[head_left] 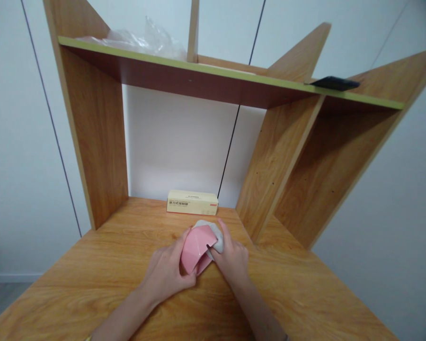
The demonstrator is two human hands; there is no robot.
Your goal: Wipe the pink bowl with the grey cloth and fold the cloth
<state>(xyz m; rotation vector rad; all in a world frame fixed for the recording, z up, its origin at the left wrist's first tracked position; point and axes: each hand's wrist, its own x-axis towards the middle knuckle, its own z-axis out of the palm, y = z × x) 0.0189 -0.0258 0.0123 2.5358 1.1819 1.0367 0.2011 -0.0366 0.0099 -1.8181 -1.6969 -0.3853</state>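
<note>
A glossy pink, faceted, hollow container (198, 244) is tilted on its side above the desk, with a small notch in its rim. My left hand (168, 270) is closed around its left side, thumb at the lower edge and fingers behind. A light grey cloth (216, 233) is bunched over the container's far right side and reaches in at its opening. My right hand (232, 255) is closed on the cloth, pressing it against the container's rim, with one finger pointing up along the cloth. Some fingertips are hidden by the cloth and the container.
A long cream box (192, 202) with printed lettering stands at the back of the wooden desk (128, 270). Above runs a shelf (163, 64) carrying crumpled clear plastic (142, 41) and a dark flat object (335, 83). Upright wooden panels (280, 156) stand at the right.
</note>
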